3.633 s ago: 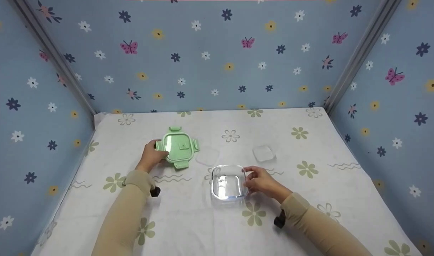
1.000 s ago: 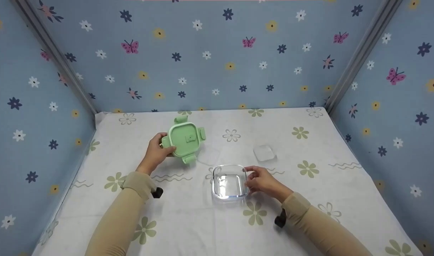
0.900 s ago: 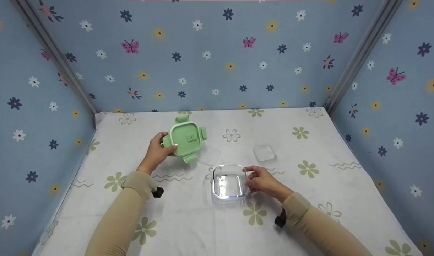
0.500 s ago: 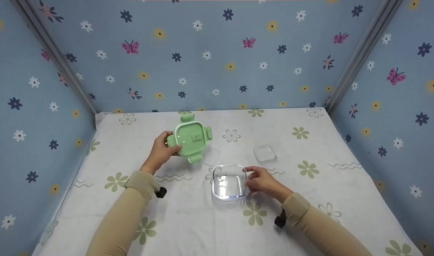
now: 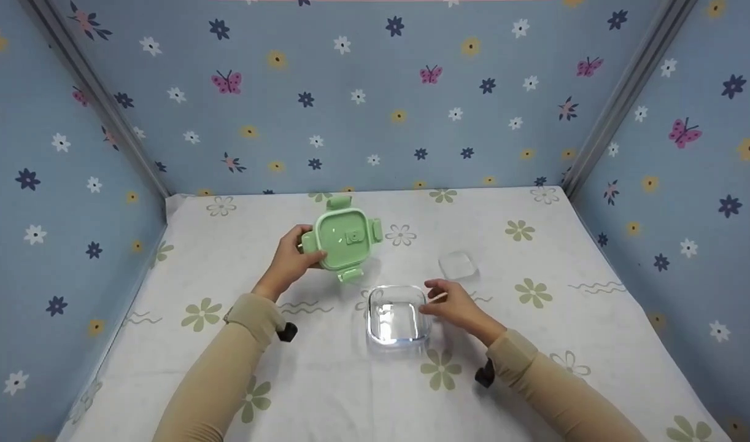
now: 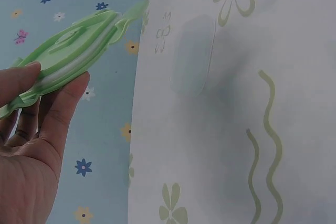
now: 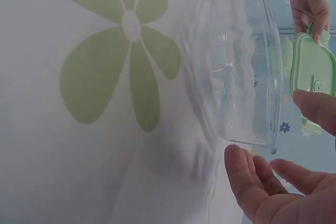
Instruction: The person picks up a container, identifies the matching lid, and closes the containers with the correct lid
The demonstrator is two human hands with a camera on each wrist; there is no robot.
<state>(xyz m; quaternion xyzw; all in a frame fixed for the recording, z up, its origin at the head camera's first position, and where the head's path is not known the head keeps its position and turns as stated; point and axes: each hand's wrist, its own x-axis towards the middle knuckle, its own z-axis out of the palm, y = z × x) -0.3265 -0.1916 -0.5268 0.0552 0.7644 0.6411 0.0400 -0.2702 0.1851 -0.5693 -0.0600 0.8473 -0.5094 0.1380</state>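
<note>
My left hand (image 5: pixel 292 258) grips a green square lid (image 5: pixel 344 238) by its left side, thumb on top and fingers beneath, raised and tilted above the cloth. Four-sided clip flaps stand out from the lid. In front of my right hand (image 5: pixel 458 309) stands a clear glass food container (image 5: pixel 398 316), upright on the cloth. My right fingers are parted and loosely bent beside its right wall; in the right wrist view the fingertips (image 7: pixel 234 153) appear just apart from the glass. The container holds nothing that I can see.
A small clear square piece (image 5: pixel 457 265) lies behind my right hand. Another thin translucent piece (image 6: pixel 193 56) lies flat on the cloth near the lid. The white patterned cloth (image 5: pixel 326 374) meets blue flowered walls (image 5: pixel 375 92) on three sides.
My left hand has lifted the lid, tilted it and carried it rightward, nearer the container. My right hand has loosened from the container's side and risen slightly; the container has stayed in place.
</note>
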